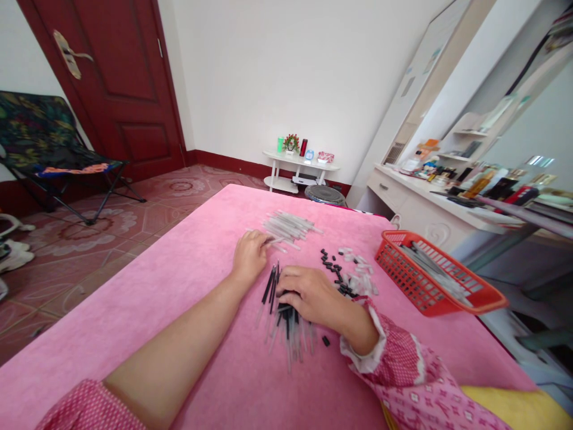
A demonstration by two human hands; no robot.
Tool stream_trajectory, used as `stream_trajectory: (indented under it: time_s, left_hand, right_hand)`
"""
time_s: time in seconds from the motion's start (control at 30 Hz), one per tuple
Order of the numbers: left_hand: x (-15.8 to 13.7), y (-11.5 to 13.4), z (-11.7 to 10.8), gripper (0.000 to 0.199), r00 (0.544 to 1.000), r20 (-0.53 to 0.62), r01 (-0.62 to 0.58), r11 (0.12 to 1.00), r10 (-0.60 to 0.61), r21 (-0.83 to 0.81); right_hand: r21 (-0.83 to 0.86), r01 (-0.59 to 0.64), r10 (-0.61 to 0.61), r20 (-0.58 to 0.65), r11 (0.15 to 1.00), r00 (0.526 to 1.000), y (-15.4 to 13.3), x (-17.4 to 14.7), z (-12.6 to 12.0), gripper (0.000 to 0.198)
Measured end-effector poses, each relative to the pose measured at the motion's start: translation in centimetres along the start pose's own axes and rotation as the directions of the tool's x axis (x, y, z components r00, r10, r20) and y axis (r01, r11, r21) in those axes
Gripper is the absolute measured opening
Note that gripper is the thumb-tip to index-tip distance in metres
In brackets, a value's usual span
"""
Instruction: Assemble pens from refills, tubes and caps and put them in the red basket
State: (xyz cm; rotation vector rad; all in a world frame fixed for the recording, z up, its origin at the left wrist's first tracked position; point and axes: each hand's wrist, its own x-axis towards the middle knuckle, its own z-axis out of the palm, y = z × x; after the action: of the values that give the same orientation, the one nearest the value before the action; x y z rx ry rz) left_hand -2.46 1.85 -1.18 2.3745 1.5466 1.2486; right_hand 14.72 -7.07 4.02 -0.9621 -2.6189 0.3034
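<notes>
My left hand (250,255) rests on the pink cloth with fingers curled and pressed together at the near left edge of a pile of clear pen barrels (290,224). One pale barrel end shows at its fingertips. Closer to me, my right hand (308,294) is closed over a loose bundle of thin black-and-clear pen refills (290,334); its fingers hide which ones it grips. Several black refills (269,285) lie just left of it. Small black caps (332,264) and clear caps (362,275) are scattered beyond my right wrist. A single black cap (326,341) lies apart, nearer me.
An orange-red plastic basket (430,304) holding grey-clear sticks (436,272) stands at the table's right edge. The pink-covered table (134,298) fills the foreground. Beyond are a white dresser (403,191) with bottles, a low white stand (308,162) and a folding chair (67,161).
</notes>
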Motion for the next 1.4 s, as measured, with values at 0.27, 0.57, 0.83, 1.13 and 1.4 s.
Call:
stream_trajectory:
  time_s: [0.27, 0.57, 0.83, 1.13, 1.4]
  left_hand:
    - [0.1, 0.0, 0.3, 0.025, 1.0, 0.022, -0.012, 1.0, 0.012, -0.025]
    - [0.0, 0.2, 0.2, 0.025, 0.999, 0.005, -0.04, 0.998, 0.041, -0.058]
    - [0.0, 0.3, 0.1, 0.027, 0.997, -0.071, -0.03, 0.976, 0.015, -0.218]
    - [0.0, 1.1, -0.2, 0.022, 0.996, -0.083, -0.069, 0.938, 0.044, -0.339]
    - [0.0, 1.0, -0.2, 0.02, 0.994, -0.104, -0.068, 0.924, 0.03, -0.376]
  right_hand:
    - [-0.166, 0.078, -0.071, 0.048, 0.983, 0.996, -1.9, 1.0, 2.3, 0.016]
    - [-0.276, 0.233, -0.21, 0.113, 0.932, 0.971, -3.0, 1.6, 2.5, 0.011]
    - [0.235, 0.012, 0.146, -0.643, 0.972, 0.752, -1.5, 0.7, -0.3, 0.022]
    - [0.575, 0.047, 0.515, -0.763, 0.816, 0.39, 1.2, 0.4, -2.7, 0.013]
    - [0.516, 0.038, 0.474, -0.811, 0.856, 0.344, 0.6, 0.3, -3.0, 0.012]
